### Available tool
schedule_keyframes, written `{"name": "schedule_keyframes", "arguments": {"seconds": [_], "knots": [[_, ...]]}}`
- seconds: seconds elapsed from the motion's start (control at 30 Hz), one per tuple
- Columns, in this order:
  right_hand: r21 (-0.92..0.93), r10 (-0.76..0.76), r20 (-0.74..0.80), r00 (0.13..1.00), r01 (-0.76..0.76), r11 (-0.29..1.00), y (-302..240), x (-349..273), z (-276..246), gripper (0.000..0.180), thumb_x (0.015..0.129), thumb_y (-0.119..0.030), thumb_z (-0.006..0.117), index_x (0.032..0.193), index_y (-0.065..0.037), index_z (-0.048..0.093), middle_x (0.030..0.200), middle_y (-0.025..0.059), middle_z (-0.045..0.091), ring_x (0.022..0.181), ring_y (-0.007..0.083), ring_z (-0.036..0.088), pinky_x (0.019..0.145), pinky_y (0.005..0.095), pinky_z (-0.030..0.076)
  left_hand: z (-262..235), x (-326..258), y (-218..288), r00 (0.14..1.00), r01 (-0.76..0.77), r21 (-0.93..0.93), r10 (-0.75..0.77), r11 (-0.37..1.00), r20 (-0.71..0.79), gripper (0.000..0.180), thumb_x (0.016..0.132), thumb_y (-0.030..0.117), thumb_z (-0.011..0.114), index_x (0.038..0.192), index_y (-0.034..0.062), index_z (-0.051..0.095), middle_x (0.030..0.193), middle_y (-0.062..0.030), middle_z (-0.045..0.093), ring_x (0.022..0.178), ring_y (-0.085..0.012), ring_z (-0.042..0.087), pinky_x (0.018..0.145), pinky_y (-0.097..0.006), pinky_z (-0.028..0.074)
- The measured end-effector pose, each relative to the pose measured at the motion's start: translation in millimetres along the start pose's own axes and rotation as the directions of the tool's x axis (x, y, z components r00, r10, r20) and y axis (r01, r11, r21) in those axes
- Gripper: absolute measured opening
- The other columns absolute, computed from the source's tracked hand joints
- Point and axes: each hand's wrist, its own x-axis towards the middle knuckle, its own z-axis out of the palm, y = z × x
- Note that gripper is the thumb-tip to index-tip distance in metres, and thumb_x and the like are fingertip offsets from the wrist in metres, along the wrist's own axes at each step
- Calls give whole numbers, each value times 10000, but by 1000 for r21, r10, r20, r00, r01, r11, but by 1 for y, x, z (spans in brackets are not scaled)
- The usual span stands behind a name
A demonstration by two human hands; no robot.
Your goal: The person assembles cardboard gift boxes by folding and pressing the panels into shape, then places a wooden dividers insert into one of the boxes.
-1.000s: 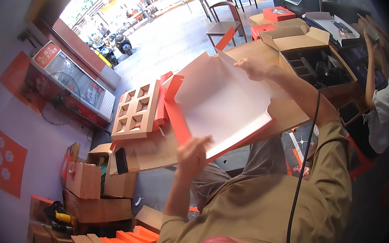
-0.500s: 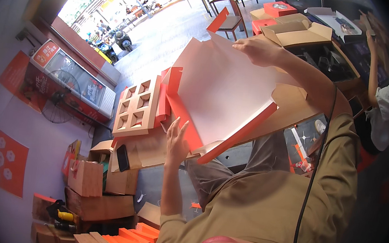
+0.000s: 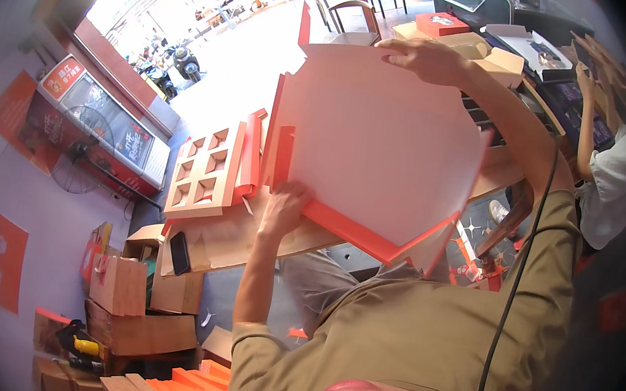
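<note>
Here, a person holds up a large flat sheet of stiff card (image 3: 380, 141) in front of them, seen from a head-worn camera looking down. The sheet is an unfolded box blank: its broad face is smooth, matte and pale pinkish-white, and its folded-over edge flaps are bright orange. Narrow orange flaps stand along the left side and a long orange strip runs along the lower edge.

The left hand (image 3: 283, 208) presses against the lower left corner of the sheet, fingers curled over the orange edge, thumb side on the pale face. The right hand (image 3: 427, 57) grips the top edge, fingers folded over the rim, with the forearm stretching down to an olive short sleeve.

Beneath the sheet lies a wooden table (image 3: 247, 238) with a plain brown top. On it, just left of the sheet, rests a cardboard insert tray (image 3: 205, 173), tan in colour, cut with a grid of square windows. A dark phone (image 3: 179, 252) lies near the table's lower left edge.

On the floor to the left stand plain brown cardboard boxes (image 3: 120, 286), and orange folded boxes (image 3: 190, 389) are stacked near the bottom edge. A thin black cable (image 3: 519, 270) runs down across the person's shirt. At the far right, another person in a white shirt (image 3: 610, 196) is partly visible.
</note>
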Motion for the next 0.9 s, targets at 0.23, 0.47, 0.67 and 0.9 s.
{"name": "schedule_keyframes", "arguments": {"seconds": [0.23, 0.47, 0.67, 0.9], "knots": [[99, -1, -315, 949, 34, 994, 11, 8, 26, 256, 1043, -287, 604, 1268, -167, 623, 1280, 100, 698, 1106, 323, 712, 947, 426, 555, -3, -13, 52, 994, -112, 107, 113, 988, -2, 287, 847, 98, 627, 1128, 42, 635, 1111, -121, 630, 1112, -307, 624, 969, -461, 497], [-412, -123, -274, 954, -1, 911, 7, 52, 95, 237, 926, -174, 644, 1139, -87, 702, 1615, 162, 406, 1444, 308, 458, 1202, 504, 356, -4, -54, 86, 998, -11, 123, 17, 992, -53, 432, 883, 57, 585, 1315, 53, 597, 1240, -127, 630, 1162, -292, 605, 993, -431, 487], [201, -136, 352, 926, 67, 977, -82, 44, 111, 448, 891, -243, 712, 1331, -157, 697, 1459, 173, 591, 1315, 354, 593, 1080, 500, 487, 7, -51, 73, 997, 52, 66, -49, 996, -52, 464, 877, 56, 621, 1341, 72, 625, 1166, -105, 649, 1103, -285, 628, 917, -419, 475], [336, -273, 623, 733, 65, 940, -155, -71, 61, 835, 961, -684, 585, 1481, -32, 541, 1255, 220, 696, 1174, 392, 669, 970, 490, 543, 14, -39, 80, 976, 200, 97, -190, 975, -104, 611, 837, 59, 668, 1438, 94, 565, 1166, -122, 576, 1139, -309, 565, 990, -464, 416]]}}
